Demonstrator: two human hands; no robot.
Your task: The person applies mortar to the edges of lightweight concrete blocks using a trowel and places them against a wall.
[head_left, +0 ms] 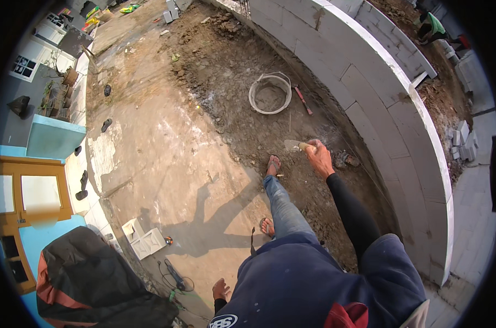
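Observation:
My right hand [319, 158] is closed around the handle of a small trowel [292, 145], its pale blade pointing left over the dirt. My left hand [221, 289] hangs low beside my body, small in view, its fingers loosely apart and nothing seen in it. Beyond the trowel, a round bucket [251, 97] with a wire handle stands on the ground, grey mortar-like material inside. A hammer [302, 100] with a reddish handle lies just right of the bucket, near the base of a light grey block wall [362, 87].
The block wall curves along my right. Pale blocks [148, 244] and a corded power tool [175, 275] lie on the concrete at left, near a dark-covered object [95, 273]. Another person [433, 24] is beyond the wall. Loose blocks [464, 141] lie at far right.

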